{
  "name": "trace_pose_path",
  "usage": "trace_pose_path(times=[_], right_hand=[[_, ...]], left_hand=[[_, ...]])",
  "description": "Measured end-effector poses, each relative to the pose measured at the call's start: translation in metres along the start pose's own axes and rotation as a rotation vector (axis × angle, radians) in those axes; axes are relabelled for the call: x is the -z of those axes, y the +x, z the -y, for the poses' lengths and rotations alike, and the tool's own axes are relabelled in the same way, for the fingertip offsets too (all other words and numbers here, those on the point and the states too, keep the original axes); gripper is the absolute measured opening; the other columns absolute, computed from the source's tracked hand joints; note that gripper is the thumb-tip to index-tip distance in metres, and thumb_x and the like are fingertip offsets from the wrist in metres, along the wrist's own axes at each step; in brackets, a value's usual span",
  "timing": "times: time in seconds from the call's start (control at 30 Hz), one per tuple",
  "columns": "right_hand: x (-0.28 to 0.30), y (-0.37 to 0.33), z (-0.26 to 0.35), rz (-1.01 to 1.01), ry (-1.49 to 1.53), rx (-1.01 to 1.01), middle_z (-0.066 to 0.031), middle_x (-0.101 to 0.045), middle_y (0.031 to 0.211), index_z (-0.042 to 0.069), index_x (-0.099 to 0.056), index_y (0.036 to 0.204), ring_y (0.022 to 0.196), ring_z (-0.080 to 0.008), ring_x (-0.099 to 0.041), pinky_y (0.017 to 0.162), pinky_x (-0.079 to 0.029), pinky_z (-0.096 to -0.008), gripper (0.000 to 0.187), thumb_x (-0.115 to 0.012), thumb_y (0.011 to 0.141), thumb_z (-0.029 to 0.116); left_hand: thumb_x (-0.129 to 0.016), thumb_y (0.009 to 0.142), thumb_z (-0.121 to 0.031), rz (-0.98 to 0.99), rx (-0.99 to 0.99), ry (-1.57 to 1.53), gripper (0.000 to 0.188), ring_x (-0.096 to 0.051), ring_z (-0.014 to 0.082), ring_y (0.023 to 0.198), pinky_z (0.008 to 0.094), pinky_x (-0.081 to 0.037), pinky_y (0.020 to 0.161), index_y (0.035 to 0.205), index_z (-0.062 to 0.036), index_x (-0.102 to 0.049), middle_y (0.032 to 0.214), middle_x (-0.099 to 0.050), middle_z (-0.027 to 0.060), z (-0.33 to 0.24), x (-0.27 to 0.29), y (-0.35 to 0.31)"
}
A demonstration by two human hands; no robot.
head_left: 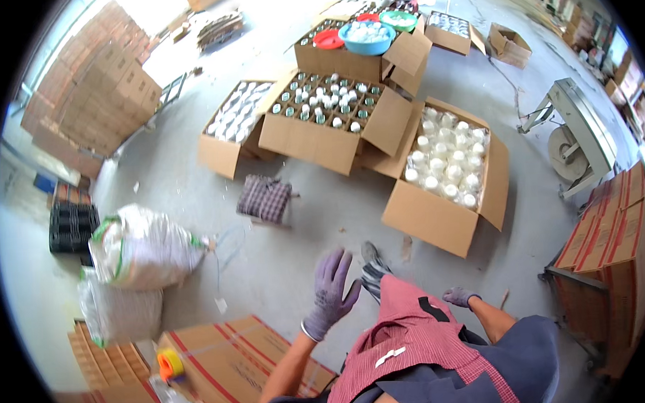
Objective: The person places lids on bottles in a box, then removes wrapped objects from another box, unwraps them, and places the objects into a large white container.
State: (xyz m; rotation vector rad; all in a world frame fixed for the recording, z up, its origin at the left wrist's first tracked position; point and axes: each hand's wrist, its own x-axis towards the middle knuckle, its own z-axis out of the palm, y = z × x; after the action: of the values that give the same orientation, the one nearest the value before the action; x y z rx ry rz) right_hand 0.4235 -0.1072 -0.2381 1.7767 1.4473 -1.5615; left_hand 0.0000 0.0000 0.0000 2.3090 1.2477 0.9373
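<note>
My left hand (331, 293), in a purple work glove, is raised in front of me with its fingers stretched and spread, and nothing is in it. Below it lies a closed carton (235, 347) with red stripes. My right hand (459, 296), also gloved, hangs low beside my checked red apron (405, 333); its fingers look loosely extended and I see nothing in them. Ahead of me stands an open carton of clear, white-capped bottles (449, 154). Left of that are a divided carton (310, 145) of bottles and a stool with a checked cushion (264, 198).
White sacks (146, 250) sit at left, near a black crate (73, 228). Tape rolls (170, 364) lie on the striped carton's left. A trolley of cartons (601, 241) and a grey machine (579, 132) stand at right. A blue basin (366, 38) rests on boxes farther off.
</note>
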Motion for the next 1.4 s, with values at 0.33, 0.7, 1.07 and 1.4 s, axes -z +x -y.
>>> trace_pose_path(times=[0.33,0.7,1.07,1.4], right_hand=[[0.208,0.187,0.291,-0.208,-0.048,0.432,-0.0221,-0.065,0.109,0.004,-0.059,0.120,0.102,-0.0338,-0.062,0.088,-0.046,-0.0426,0.052,-0.051,0.086,0.042],[0.235,0.282,0.385,0.059,-0.115,0.032,-0.0241,-0.049,0.136,0.002,-0.043,0.138,0.126,-0.0376,-0.047,0.104,-0.039,-0.0413,0.082,-0.052,0.079,0.059],[0.354,0.292,0.491,-0.190,0.072,-0.029,-0.0307,-0.042,0.137,0.007,-0.035,0.143,0.128,-0.0465,-0.042,0.105,-0.036,-0.0509,0.104,-0.056,0.070,0.077],[0.469,0.368,0.521,-0.212,-0.041,0.069,-0.0271,-0.064,0.108,0.003,-0.063,0.108,0.102,-0.0364,-0.064,0.089,-0.049,-0.0422,0.062,-0.058,0.080,0.058]], left_hand=[[-0.056,0.090,-0.037,0.421,0.874,-0.217,0.055,-0.055,0.0417,0.112,0.0453,-0.046,0.094,0.131,-0.0017,-0.047,0.126,-0.054,0.0262,0.190,-0.042,0.001],[-0.056,0.088,-0.044,0.507,0.958,-0.263,0.053,-0.058,0.0406,0.107,0.0466,-0.049,0.089,0.130,-0.0110,-0.052,0.120,-0.059,0.0238,0.419,-0.035,0.095],[-0.053,0.085,-0.057,0.866,0.604,-0.224,0.062,-0.059,0.0440,0.103,0.0457,-0.047,0.087,0.109,-0.0005,-0.061,0.104,-0.062,0.0322,0.617,-0.054,0.218],[-0.059,0.082,-0.060,0.595,1.180,-0.063,0.070,-0.064,0.0429,0.090,0.0441,-0.049,0.081,0.096,0.0091,-0.064,0.090,-0.064,0.0322,0.617,0.003,0.342]])
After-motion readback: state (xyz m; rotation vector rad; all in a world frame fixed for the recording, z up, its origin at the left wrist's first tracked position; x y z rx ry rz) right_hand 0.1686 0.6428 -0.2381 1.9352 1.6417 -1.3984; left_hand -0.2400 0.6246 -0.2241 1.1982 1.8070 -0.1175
